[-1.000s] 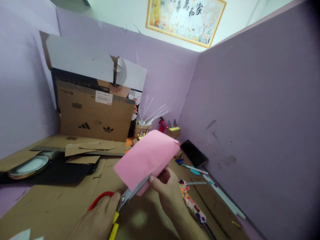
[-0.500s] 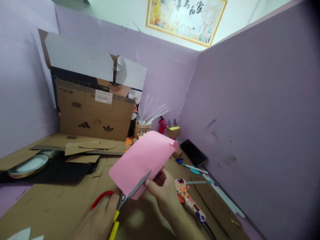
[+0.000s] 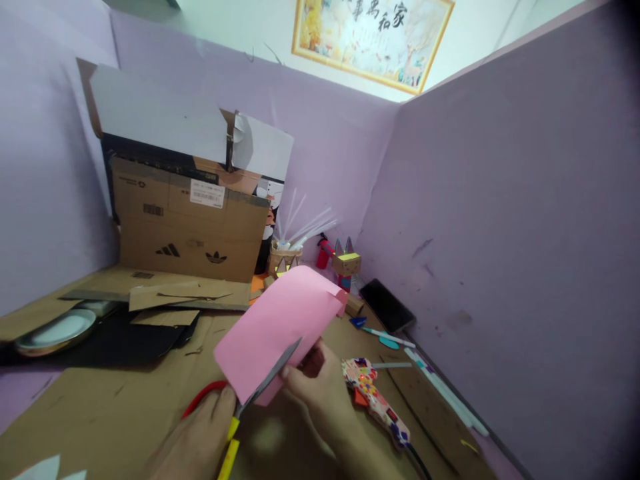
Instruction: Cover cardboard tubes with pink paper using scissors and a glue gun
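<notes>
A pair of scissors [image 3: 273,373] with a red handle loop and a yellow handle is gripped in my left hand [image 3: 200,427], low in the middle of the view. One dark blade lies across the face of a pink sheet of paper [image 3: 280,320], pointing up and right. My right hand [image 3: 320,383] pinches the paper's lower right edge, thumb in front near the blade. The sheet bends in a curve, and its far right corner curls over. The other blade is hidden behind the paper.
Cardboard covers the table [image 3: 125,407]. A floral-patterned glue gun [image 3: 377,397] lies right of my right hand, beyond it a dark phone [image 3: 387,305] and white sticks [image 3: 447,393]. A large cardboard box [image 3: 190,227] stands behind; a round white dish [image 3: 60,330] lies left.
The paper, scissors and both hands have shifted slightly; the paper and right hand moved a little left and down. Both hands keep their holds.
</notes>
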{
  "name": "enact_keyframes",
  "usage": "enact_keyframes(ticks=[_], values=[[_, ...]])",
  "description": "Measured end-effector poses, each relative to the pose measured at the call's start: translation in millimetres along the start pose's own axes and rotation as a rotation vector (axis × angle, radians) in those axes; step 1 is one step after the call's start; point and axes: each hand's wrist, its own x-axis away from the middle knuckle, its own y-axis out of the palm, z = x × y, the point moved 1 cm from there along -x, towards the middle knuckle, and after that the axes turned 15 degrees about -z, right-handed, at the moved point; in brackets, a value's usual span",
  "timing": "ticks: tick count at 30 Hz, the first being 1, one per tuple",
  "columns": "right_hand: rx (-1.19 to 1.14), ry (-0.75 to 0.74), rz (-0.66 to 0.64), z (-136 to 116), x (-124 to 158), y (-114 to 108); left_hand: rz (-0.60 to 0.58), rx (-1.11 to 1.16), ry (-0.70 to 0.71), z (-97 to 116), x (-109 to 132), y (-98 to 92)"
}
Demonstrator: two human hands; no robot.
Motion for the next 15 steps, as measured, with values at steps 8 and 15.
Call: enact_keyframes(ticks=[8, 15], values=[[0.014, 0.015, -0.041, 6, 4, 4, -0.109, -0.088, -0.111, 5, 0, 3.1], [0.037, 0.021, -0.055, 9, 3, 1, -0.157, -0.090, -0.183, 11, 2, -7.8]])
